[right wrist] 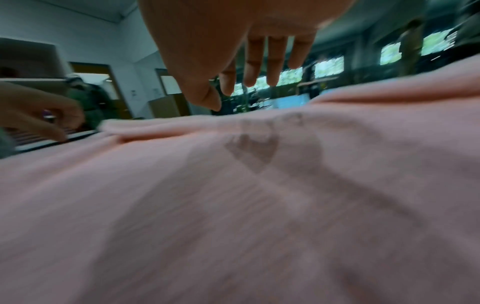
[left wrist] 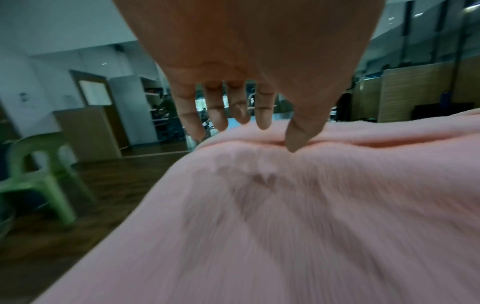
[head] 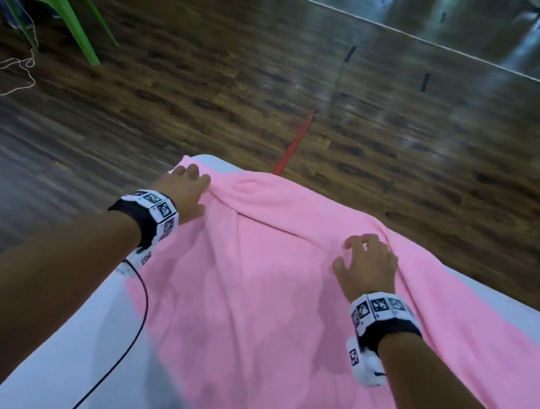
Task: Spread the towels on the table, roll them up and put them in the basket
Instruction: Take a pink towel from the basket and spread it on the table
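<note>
Pink towel (head: 288,300) spread over white table (head: 64,334), reaching far edge, folded ridge there. Left hand (head: 186,189) near far left corner, right hand (head: 369,267) toward right edge; both released, fingers loosely extended above ridge

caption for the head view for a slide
Both hands, left hand and right hand, open over a pink towel on the white table.

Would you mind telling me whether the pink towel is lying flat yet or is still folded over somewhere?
Mostly spread, not flat: the towel covers the table, but a fold runs along its far edge between both hands.
</note>
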